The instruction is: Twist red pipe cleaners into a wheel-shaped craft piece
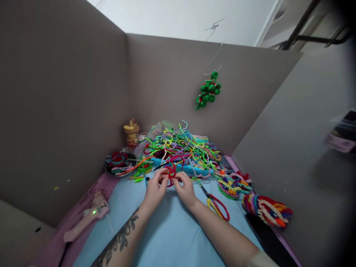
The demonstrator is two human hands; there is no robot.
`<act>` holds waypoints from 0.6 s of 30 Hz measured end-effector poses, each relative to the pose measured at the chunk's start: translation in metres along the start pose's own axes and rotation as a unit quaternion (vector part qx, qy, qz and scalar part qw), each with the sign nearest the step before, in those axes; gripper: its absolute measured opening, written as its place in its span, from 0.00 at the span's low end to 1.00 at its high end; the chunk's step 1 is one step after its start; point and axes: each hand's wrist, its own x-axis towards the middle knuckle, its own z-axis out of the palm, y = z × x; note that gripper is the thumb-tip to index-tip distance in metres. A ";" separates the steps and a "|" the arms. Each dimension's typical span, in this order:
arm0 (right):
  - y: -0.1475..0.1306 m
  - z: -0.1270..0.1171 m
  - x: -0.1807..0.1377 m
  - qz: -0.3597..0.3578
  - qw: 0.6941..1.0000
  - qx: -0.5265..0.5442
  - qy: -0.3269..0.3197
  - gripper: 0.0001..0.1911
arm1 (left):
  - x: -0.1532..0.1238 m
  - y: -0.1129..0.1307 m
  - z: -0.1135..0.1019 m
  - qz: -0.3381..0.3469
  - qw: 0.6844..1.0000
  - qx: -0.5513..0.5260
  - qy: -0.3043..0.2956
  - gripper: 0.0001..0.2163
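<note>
Red pipe cleaners, bent into loops, are held up between my two hands over the blue cloth. My left hand pinches the loops from the left side, thumb and fingers closed. From the right, my right hand pinches the same red piece, its thumb close to the left one. Fingers cover part of the shape. Just right of my right hand lie scissors with red and yellow handles. Behind the hands a blue tray carries a large tangled heap of colourful pipe cleaners.
At left stand a dish with pipe cleaner pieces, a brown-and-yellow cup and a pink glue gun with a green light. Colourful pipe cleaner figures sit at right. A green piece hangs on a wire from the back panel.
</note>
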 end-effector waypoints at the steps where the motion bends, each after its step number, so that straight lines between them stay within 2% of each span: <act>1: 0.001 0.001 0.000 -0.002 1.000 -0.002 0.003 0.05 | 0.000 -0.001 0.000 0.004 1.000 0.006 -0.002 0.13; 9: 0.009 0.003 0.002 -0.057 0.998 -0.036 0.006 0.06 | 0.001 -0.001 -0.001 0.035 0.995 0.087 -0.020 0.14; 18: 0.013 0.002 0.001 -0.062 0.997 -0.038 0.010 0.05 | -0.001 -0.008 0.003 0.050 0.991 0.120 -0.024 0.15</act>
